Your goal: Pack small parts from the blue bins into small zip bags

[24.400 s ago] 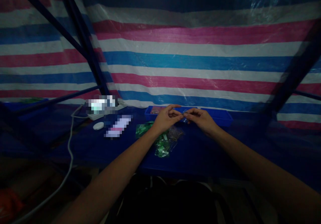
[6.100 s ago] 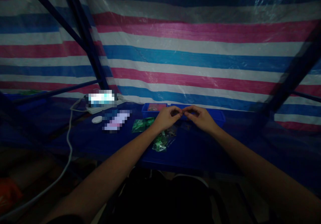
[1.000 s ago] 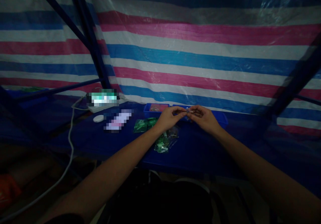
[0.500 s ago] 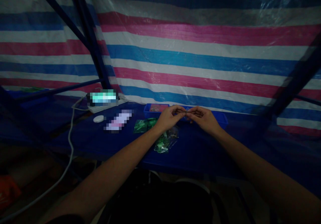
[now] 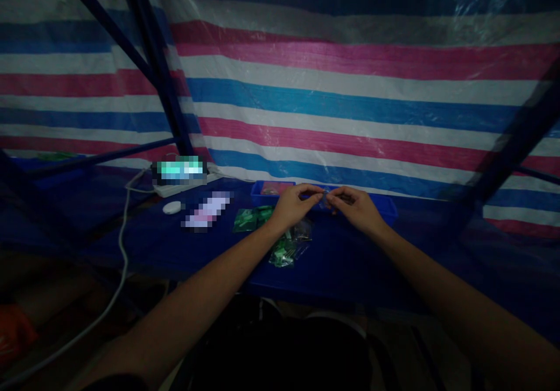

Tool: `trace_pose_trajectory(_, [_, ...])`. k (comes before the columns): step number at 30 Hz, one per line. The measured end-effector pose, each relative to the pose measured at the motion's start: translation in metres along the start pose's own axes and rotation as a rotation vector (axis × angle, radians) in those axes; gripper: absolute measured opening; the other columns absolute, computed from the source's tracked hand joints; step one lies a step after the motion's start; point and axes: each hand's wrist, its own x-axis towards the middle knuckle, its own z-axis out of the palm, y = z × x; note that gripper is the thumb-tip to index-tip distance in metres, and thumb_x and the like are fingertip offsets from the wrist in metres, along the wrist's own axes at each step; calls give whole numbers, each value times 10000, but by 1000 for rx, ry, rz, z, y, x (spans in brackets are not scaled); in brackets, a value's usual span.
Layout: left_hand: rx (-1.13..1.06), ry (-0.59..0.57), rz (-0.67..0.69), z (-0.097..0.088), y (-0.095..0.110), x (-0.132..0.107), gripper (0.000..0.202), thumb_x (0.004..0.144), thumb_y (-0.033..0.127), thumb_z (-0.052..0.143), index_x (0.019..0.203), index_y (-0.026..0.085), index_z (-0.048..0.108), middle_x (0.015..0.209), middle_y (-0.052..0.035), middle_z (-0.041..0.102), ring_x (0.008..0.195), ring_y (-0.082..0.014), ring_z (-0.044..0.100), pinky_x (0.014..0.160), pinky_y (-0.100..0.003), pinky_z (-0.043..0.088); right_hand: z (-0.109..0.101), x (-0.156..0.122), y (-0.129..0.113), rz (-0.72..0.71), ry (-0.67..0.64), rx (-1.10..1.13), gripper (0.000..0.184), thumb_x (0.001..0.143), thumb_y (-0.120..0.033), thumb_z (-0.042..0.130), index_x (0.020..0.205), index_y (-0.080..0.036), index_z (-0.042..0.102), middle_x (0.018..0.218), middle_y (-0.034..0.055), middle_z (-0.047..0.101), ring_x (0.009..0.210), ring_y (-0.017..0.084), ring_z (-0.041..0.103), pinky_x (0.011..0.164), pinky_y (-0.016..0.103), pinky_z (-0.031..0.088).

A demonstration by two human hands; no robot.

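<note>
My left hand (image 5: pixel 296 205) and my right hand (image 5: pixel 357 209) are raised close together over the far part of the blue table. Between their fingertips is a small clear plastic bag (image 5: pixel 325 198), pinched from both sides. Its contents are too dark and small to make out. Under and beside my left forearm lie several small clear packets: a green packet (image 5: pixel 245 220), another with green and thin metal-looking pieces (image 5: pixel 283 254), and a packet with dark bits (image 5: pixel 303 230). Behind the hands stand a blue tray (image 5: pixel 255 191) on the left and another blue tray (image 5: pixel 387 207) on the right.
On the left of the table (image 5: pixel 196 254) are a blurred-out phone-like screen (image 5: pixel 207 209), a round white object (image 5: pixel 172 208) and a white power strip (image 5: pixel 168 190) with a lit device on it. A white cable (image 5: pixel 126 251) hangs down. Blue metal poles (image 5: pixel 161 81) and striped sheeting (image 5: pixel 350 99) enclose the table.
The fingertips, which met over a thin dark line, have moved slightly apart, and clear plastic now shows between them. The forearms and the things on the table stay put.
</note>
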Motion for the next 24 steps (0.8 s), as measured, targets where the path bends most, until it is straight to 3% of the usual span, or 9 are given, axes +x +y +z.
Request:
trace_pose_trajectory(10, [-1, -52, -7, 3, 7, -2, 312, 886, 258, 689, 1184, 168, 673, 1082, -99, 743, 975, -197, 708, 812, -307, 541, -4, 0, 1, -63, 11, -101, 261, 818, -465, 739, 927, -229, 726, 877, 40, 728, 755, 196, 653, 718, 347, 532])
trace_pose_trajectory(16, [48, -74, 24, 4, 8, -3, 345, 830, 135, 659, 1175, 162, 654, 1022, -69, 736, 891, -162, 698, 794, -294, 542, -4, 0, 3, -45, 5, -109, 267, 789, -436, 767, 941, -218, 739, 906, 46, 744, 785, 196, 677, 766, 350, 545])
trace_pose_trajectory(24, [-131, -42, -7, 6, 2, -2, 404, 796, 114, 686, 1182, 153, 573, 954, -54, 698, 804, -122, 675, 796, -276, 550, 0, 0, 3, -27, -24, 5, 326, 743, -425, 823, 971, -212, 729, 940, 60, 752, 837, 205, 707, 817, 361, 573])
